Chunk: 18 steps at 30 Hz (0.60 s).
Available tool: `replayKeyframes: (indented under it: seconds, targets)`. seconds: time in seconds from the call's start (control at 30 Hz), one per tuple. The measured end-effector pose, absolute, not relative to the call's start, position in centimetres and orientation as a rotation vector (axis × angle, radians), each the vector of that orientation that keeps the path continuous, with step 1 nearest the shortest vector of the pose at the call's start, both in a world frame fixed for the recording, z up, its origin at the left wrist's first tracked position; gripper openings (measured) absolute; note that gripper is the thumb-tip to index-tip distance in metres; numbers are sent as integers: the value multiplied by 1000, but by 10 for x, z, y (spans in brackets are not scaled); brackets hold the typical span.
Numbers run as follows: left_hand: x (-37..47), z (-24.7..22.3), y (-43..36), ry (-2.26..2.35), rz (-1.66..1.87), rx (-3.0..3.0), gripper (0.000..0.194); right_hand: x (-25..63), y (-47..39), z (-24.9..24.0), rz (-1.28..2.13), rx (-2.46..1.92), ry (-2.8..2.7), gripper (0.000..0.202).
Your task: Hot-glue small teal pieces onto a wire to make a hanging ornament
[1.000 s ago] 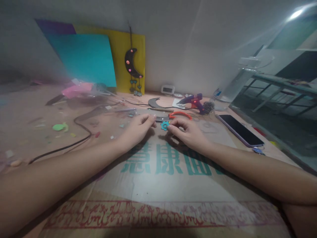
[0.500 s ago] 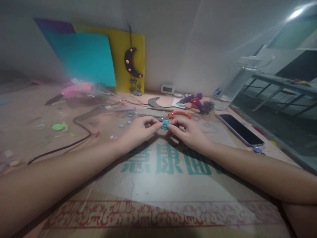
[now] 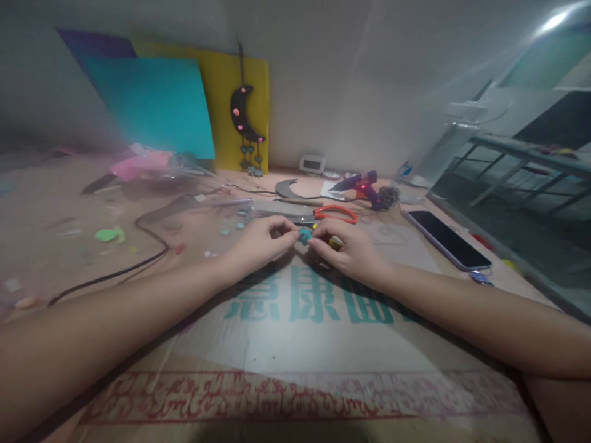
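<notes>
A small teal flower-shaped piece (image 3: 304,236) is pinched between the fingertips of both hands, low above the printed board. My left hand (image 3: 269,243) is closed on its left side. On its right side, my right hand (image 3: 346,245) grips it between thumb and fingers. Something yellow (image 3: 335,243) shows under the right hand's fingers; its kind is unclear. Just behind the hands lie orange-handled scissors (image 3: 335,214). Several small teal scraps (image 3: 225,232) are scattered to the left of my left hand.
A glue gun (image 3: 364,187) with a red light stands at the back, near a grey crescent (image 3: 287,188) and a small white clock (image 3: 312,163). A phone (image 3: 447,240) lies right. A black cable (image 3: 150,255) crosses the left. A decorated moon hanging (image 3: 242,114) leans on yellow card.
The teal piece has shifted slightly left and turned a little between the fingertips. My right hand has moved slightly left, and more yellow now shows by its fingers.
</notes>
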<state>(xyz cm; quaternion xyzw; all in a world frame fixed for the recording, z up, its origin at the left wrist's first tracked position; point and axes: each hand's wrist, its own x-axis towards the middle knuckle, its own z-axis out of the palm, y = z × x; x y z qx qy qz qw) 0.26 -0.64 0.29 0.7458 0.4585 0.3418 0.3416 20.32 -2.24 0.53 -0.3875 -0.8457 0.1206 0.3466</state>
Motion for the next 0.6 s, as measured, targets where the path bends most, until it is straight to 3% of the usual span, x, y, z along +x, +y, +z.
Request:
replayKeyframes:
  seconds: [0.6]
  targets:
    - [2, 4, -5, 1140, 919, 1817, 17, 201, -23, 8, 400, -1133, -2082, 17]
